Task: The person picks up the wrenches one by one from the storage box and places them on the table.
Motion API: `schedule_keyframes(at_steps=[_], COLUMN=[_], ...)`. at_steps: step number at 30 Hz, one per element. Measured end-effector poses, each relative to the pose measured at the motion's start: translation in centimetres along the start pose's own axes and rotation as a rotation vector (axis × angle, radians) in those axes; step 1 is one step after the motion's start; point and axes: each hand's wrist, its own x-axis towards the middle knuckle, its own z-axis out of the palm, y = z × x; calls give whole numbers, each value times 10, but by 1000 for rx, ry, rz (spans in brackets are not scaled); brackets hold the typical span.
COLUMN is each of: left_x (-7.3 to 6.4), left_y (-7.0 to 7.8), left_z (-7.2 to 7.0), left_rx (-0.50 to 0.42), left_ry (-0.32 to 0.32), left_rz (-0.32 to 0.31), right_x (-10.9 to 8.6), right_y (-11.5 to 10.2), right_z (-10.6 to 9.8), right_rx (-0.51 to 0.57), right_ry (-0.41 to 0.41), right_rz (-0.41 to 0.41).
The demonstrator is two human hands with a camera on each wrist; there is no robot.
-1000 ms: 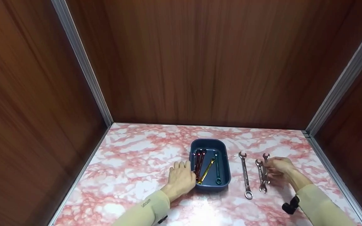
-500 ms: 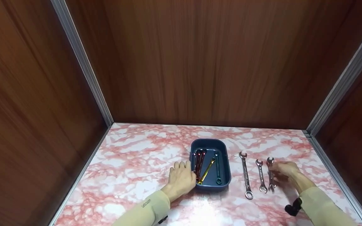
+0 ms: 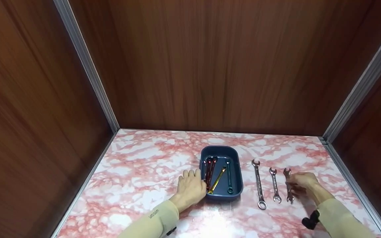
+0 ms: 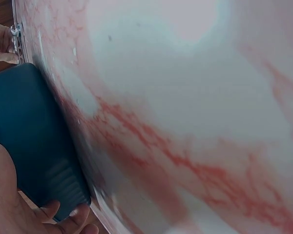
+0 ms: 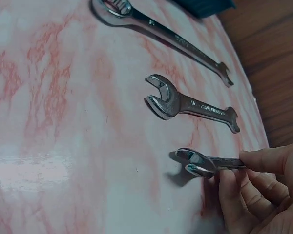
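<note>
My left hand (image 3: 190, 188) grips the left wall of a dark blue plastic bin (image 3: 223, 197), thumb at the rim and fingertips against the outside in the left wrist view. Red wrenches (image 3: 211, 173), a yellow one (image 3: 217, 180) and a green one (image 3: 229, 178) lie inside. Farther right, my right hand (image 3: 304, 181) pinches a small silver open-end wrench (image 5: 198, 163) between thumb and fingers, close over the table. To its left lie another silver open-end wrench (image 5: 168, 97) and a longer combination wrench (image 3: 258, 183), roughly parallel.
The table (image 3: 144, 165) has a red-and-white marbled top. Brown wood-grain panels (image 3: 193, 66) stand at its back and both sides, with grey metal posts (image 3: 93, 72) in the corners. A bright glare falls on the table's near middle.
My right hand has moved the small open-end wrench right and slightly toward me, away from the middle wrench it overlapped. The left hand and bin have stayed put.
</note>
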Motion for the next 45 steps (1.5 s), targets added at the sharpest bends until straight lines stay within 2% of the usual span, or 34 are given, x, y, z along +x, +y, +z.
schedule_keyframes(at_steps=[5,15,22,28,36,42,45], left_x=[0,0,-1,0,1,1,0], left_y=[0,1,0,1,1,1,0], left_z=[0,-1,-1,-2,-2,-1,-1], left_rx=[2,-2,-8,-16,-5,-6,-7], left_ry=[30,3,8,-6,29,27,20], left_rz=[2,-5,-2,-9,0,1,0], right_x=[1,-1,-5,-7,-12,-17,-19], right_y=[0,-4,-4,-4,-11,-25,-33], right_z=[2,-3,-5,-4,-4,1,6], right_rx=[-56,-469,-596,-635,-661,-544,-449], right_ry=[7,115,145,150,158,144,117], right_rz=[-38,-151,-204,-222,-238,-194,-162])
